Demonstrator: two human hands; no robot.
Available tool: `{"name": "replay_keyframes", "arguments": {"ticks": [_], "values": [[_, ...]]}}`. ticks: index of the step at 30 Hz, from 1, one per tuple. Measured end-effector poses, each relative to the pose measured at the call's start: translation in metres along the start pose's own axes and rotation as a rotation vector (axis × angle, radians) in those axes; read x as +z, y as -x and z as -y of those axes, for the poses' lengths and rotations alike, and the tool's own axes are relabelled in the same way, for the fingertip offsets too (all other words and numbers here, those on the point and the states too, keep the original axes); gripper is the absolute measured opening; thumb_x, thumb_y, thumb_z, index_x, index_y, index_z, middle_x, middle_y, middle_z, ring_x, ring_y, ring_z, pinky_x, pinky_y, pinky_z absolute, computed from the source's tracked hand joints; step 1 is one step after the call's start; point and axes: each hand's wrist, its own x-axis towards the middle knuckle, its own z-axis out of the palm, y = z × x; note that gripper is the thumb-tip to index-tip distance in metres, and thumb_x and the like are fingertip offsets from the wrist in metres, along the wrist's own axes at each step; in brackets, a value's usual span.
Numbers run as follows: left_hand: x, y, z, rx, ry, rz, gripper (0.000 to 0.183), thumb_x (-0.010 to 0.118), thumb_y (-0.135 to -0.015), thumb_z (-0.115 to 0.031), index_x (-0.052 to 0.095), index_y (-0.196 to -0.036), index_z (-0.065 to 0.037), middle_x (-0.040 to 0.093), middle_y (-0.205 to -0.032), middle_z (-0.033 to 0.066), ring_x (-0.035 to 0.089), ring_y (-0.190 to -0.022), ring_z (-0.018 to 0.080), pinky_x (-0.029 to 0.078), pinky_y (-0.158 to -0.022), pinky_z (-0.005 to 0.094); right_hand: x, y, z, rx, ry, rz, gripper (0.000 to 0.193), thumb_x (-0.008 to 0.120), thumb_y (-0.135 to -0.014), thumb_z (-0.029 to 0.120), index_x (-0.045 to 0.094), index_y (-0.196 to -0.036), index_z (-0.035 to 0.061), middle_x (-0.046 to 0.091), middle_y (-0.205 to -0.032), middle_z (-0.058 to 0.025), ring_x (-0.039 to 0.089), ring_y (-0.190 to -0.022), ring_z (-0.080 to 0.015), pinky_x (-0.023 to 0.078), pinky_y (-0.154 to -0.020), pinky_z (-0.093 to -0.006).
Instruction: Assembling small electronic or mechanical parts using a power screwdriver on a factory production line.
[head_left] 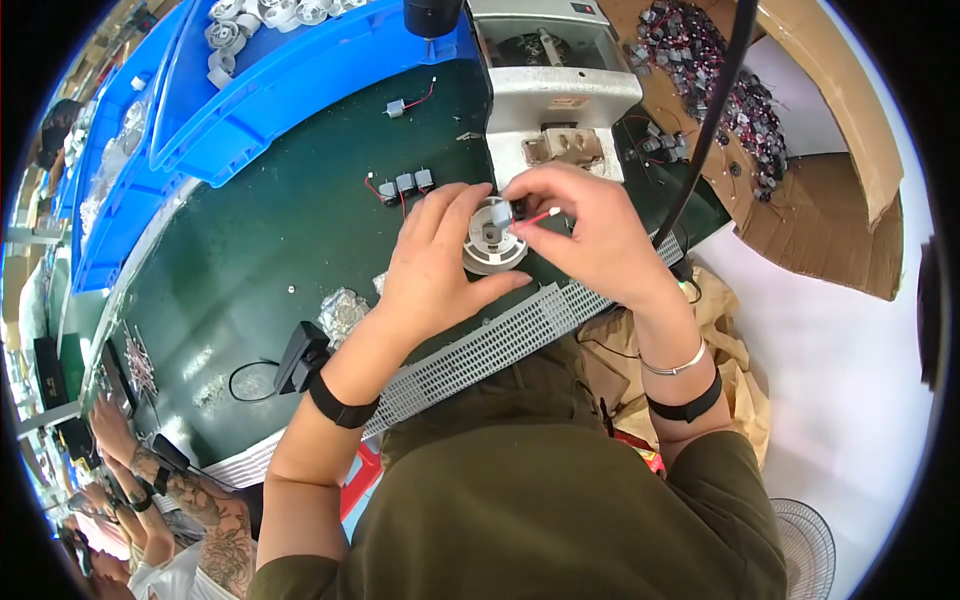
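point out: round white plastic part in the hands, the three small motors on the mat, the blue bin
round white plastic part (490, 250): head view, on its ribbed lower rim.
three small motors (405, 184): head view, on the middle motor's body.
blue bin (300, 80): head view, on its outer side wall.

Dark green tabletop (270, 240) carries a grey press machine (555, 90); small motors (405, 184) lie just left of it, blue crates (290, 90) further left

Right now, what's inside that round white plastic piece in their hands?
The round white piece shows a hollow centre. The right hand presses a small wired motor at its rim; fingers cover the rest.
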Motion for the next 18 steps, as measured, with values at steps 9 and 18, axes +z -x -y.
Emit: {"name": "replay_keyframes", "arguments": {"ticks": [9,18], "values": [[-0.003,0.003,0.010,-0.004,0.016,0.060,0.077,0.083,-0.061,-0.028,0.047,-0.125,-0.003,0.054,-0.117,0.0163,0.053,-0.108,0.0354,0.045,-0.090,0.0415,0.000,-0.008,-0.003,-0.320,0.533,0.220,0.034,0.069,-0.073,0.006,0.061,-0.106,0.0033,0.059,-0.107,-0.0101,0.058,-0.095,-0.0278,0.048,-0.082,-0.0349],[-0.009,0.003,0.006,0.176,0.039,0.021,0.054,0.079,-0.065,-0.019,0.058,-0.113,-0.007,0.053,-0.120,0.0130,0.055,-0.100,0.0313,0.046,-0.085,0.0402,-0.014,-0.148,0.076,-0.460,0.040,-0.577,0.086,0.076,-0.078,0.032,0.029,-0.137,-0.0088,0.052,-0.122,-0.0180,0.055,-0.108,-0.0246,0.043,-0.093,-0.0335]]}}
